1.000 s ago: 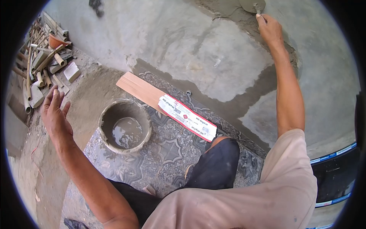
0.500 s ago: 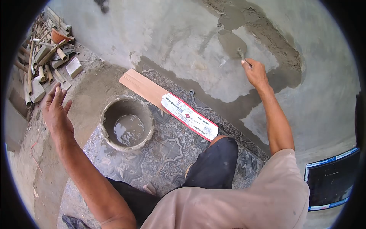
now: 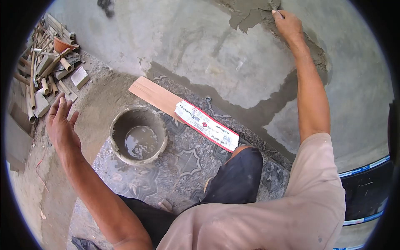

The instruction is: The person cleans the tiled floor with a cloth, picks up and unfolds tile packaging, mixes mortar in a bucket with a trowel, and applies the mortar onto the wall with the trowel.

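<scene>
My right hand (image 3: pixel 288 26) grips the handle of a trowel (image 3: pixel 273 6) high on the wall; most of its blade lies near the top edge of the view. Wet mortar (image 3: pixel 246 16) spreads over the grey wall (image 3: pixel 196 37) beside and below the trowel. My left hand (image 3: pixel 62 125) is raised in the air at the left, fingers stretched out, holding nothing. To the right of that hand, a bucket (image 3: pixel 163 152) with a mortar-crusted rim stands on the patterned tiles, with wet grey mix inside.
A brown board (image 3: pixel 154 95) and a white printed strip (image 3: pixel 208 127) lie along the wall's foot. Bamboo and wood scraps (image 3: pixel 46 66) are heaped at the far left, near a pale block (image 3: pixel 80 78). A dark framed panel (image 3: pixel 366 193) is at the right.
My right hand has moved the trowel up the wall, toward the top edge of the view. My left hand has stayed nearly in place.
</scene>
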`<state>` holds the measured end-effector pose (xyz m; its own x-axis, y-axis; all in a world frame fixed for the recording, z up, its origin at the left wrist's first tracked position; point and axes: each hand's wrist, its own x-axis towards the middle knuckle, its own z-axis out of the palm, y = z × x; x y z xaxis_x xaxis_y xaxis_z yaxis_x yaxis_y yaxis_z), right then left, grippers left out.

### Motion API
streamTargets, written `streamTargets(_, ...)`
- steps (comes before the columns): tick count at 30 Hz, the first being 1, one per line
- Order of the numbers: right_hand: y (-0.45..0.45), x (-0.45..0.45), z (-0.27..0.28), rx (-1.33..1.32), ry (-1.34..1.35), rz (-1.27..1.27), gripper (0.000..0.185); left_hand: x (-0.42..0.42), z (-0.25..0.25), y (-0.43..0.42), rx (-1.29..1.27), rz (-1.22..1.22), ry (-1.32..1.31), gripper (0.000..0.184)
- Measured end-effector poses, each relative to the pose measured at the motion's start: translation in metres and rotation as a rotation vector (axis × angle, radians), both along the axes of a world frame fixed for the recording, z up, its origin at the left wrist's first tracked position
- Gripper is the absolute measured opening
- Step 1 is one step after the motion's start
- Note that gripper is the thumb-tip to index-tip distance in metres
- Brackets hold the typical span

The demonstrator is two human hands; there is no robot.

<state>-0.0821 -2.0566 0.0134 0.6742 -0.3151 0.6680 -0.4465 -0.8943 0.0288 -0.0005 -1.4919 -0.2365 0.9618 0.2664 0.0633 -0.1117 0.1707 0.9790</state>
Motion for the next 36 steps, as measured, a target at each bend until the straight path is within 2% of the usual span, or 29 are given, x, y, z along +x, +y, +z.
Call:
streamTargets(2, -0.006, -0.012, 0.002, 0.013, -0.044, -0.028, 0.041, 0.000, -0.001, 0.003, 0.007, 0.014, -0.007, 0.039)
streamTargets(5, 0.000, -0.032, -0.034, 0.017, -0.135, 0.005, 0.038, 0.003, -0.007, 0.010, 0.007, 0.035, 0.000, 0.040)
streamTargets(7, 0.004, -0.035, -0.071, -0.019, -0.013, 0.076, 0.039, 0.009, -0.012, 0.010, -0.004, 0.025, 0.005, 0.040)
streamTargets(9, 0.013, -0.035, -0.074, -0.003, 0.040, 0.027, 0.040, 0.013, -0.019, 0.005, 0.027, 0.006, 0.049, 0.041)
streamTargets(11, 0.008, -0.033, -0.067, 0.020, 0.088, -0.009, 0.040, 0.013, -0.027, 0.002, 0.044, -0.017, 0.091, 0.044)
streamTargets(16, -0.037, -0.059, -0.008, -0.036, -0.210, 0.021, 0.045, 0.026, -0.064, 0.009, 0.182, 0.009, 0.266, 0.055)
streamTargets(18, -0.031, -0.072, -0.015, -0.094, -0.219, 0.083, 0.054, 0.024, -0.081, 0.007, 0.320, 0.080, 0.323, 0.050)
streamTargets(20, 0.011, -0.077, -0.048, 0.168, -0.094, 0.084, 0.055, 0.013, -0.096, 0.002, 0.418, 0.043, 0.425, 0.048)
streamTargets(23, 0.068, -0.073, -0.137, 0.070, 0.271, 0.410, 0.039, 0.000, -0.113, -0.009, 0.536, -0.136, 0.668, 0.061)
streamTargets(26, 0.159, -0.069, -0.215, 0.054, 0.695, 0.404, 0.029, 0.005, -0.153, -0.009, 0.689, -0.255, 0.730, 0.064)
streamTargets(27, 0.175, -0.062, -0.245, 0.083, 0.753, 0.460, 0.027, 0.005, -0.164, -0.010, 0.759, -0.324, 0.748, 0.064)
streamTargets(29, 0.213, -0.051, -0.288, -0.024, 0.919, 0.521, 0.027, 0.002, -0.168, -0.015, 0.830, -0.394, 0.769, 0.064)
streamTargets(31, 0.234, -0.036, -0.341, -0.066, 0.900, 0.635, 0.027, -0.001, -0.167, -0.022, 0.815, -0.562, 0.908, 0.061)
streamTargets(33, 0.259, -0.017, -0.367, -0.094, 0.952, 0.653, 0.023, 0.003, -0.194, -0.021, 0.890, -0.516, 0.863, 0.056)
streamTargets(36, 0.280, 0.003, -0.396, -0.187, 0.997, 0.684, 0.017, 0.005, -0.205, -0.017, 0.833, -0.629, 0.883, 0.046)
